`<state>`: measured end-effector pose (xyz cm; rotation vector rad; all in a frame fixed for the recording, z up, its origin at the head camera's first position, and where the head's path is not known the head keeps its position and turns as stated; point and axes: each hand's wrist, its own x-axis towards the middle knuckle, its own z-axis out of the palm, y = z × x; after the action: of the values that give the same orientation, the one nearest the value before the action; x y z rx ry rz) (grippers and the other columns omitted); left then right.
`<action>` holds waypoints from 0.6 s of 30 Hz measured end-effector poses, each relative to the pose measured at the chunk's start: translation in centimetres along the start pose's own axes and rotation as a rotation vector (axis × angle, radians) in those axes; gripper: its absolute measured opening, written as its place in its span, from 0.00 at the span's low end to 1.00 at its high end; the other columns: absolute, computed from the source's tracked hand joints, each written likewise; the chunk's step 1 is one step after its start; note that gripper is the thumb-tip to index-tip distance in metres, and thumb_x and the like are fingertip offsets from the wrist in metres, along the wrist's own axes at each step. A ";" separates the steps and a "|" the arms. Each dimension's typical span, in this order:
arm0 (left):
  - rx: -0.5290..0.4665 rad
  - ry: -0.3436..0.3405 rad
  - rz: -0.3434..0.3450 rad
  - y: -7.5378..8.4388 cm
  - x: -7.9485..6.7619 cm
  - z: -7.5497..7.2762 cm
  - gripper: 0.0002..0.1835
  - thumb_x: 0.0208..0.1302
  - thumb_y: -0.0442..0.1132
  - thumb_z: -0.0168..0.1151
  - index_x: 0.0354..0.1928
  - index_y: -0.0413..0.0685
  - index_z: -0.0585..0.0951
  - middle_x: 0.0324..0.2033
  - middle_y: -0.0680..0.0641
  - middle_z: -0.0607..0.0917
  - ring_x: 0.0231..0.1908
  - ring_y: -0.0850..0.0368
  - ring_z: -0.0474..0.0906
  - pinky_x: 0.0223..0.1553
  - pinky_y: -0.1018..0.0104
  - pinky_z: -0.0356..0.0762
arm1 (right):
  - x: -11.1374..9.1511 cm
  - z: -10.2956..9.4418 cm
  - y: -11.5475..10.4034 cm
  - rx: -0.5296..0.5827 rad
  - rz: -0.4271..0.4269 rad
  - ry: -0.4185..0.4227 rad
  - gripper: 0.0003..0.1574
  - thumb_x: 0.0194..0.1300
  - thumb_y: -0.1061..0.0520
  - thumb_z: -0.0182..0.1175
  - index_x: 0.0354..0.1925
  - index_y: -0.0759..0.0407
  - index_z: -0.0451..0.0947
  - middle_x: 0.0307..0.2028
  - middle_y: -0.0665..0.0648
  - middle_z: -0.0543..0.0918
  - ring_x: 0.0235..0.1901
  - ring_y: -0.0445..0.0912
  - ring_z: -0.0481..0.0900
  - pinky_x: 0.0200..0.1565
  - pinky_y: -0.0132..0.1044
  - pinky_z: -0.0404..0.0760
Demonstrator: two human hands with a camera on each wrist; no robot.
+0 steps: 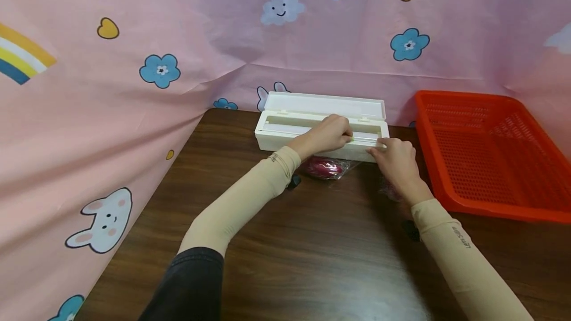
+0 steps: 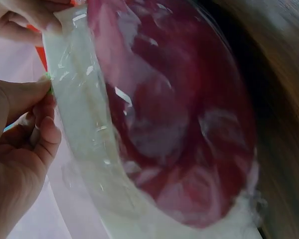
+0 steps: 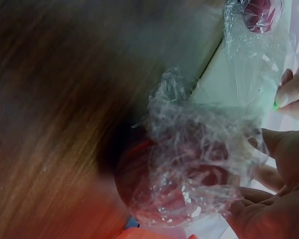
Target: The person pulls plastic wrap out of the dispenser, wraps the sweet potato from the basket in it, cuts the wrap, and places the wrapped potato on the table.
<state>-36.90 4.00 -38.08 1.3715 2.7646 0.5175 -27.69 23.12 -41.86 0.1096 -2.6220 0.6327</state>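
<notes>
A white cling film dispenser stands at the back of the table with its lid up and a pale roll inside. My left hand pinches the small green slider on its front rail. With thumb in front and fingers over the edge, my right hand grips the dispenser's right end. A dark red, rounded thing in cling film lies against the box front, below the left hand. Another film-wrapped red thing shows by the right hand, mostly hidden by that hand in the head view.
To the right stands an orange-red plastic basket, close beside the right forearm. A pink patterned cloth hangs behind and left of the brown wooden table.
</notes>
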 end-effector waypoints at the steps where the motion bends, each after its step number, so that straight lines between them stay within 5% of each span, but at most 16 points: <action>1: -0.001 0.002 -0.004 0.1 0.0 0.0 0.10 0.72 0.36 0.62 0.40 0.42 0.91 0.40 0.46 0.89 0.40 0.57 0.82 0.47 0.67 0.80 | 0.1 0.1 -0.2 0.001 0.003 -0.001 0.19 0.62 0.55 0.72 0.44 0.70 0.87 0.31 0.71 0.88 0.26 0.64 0.80 0.28 0.56 0.75; 12: 0.030 0.026 -0.010 0.9 0.7 0.3 0.10 0.71 0.36 0.62 0.36 0.44 0.92 0.40 0.47 0.91 0.41 0.57 0.83 0.49 0.67 0.79 | 0.2 -0.4 -0.5 0.008 0.036 -0.033 0.26 0.63 0.54 0.72 0.53 0.72 0.82 0.40 0.75 0.87 0.35 0.71 0.82 0.39 0.61 0.78; 18: 0.053 0.038 -0.006 1.6 1.2 0.9 0.13 0.70 0.34 0.60 0.31 0.45 0.91 0.34 0.50 0.90 0.34 0.61 0.76 0.44 0.68 0.76 | 0.2 -0.2 0.1 0.010 0.026 -0.015 0.20 0.62 0.53 0.73 0.40 0.70 0.84 0.27 0.70 0.86 0.24 0.63 0.77 0.27 0.52 0.72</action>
<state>-36.30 6.11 -38.28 1.3769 2.8316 0.4785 -27.81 23.28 -41.59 0.0830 -2.6392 0.6561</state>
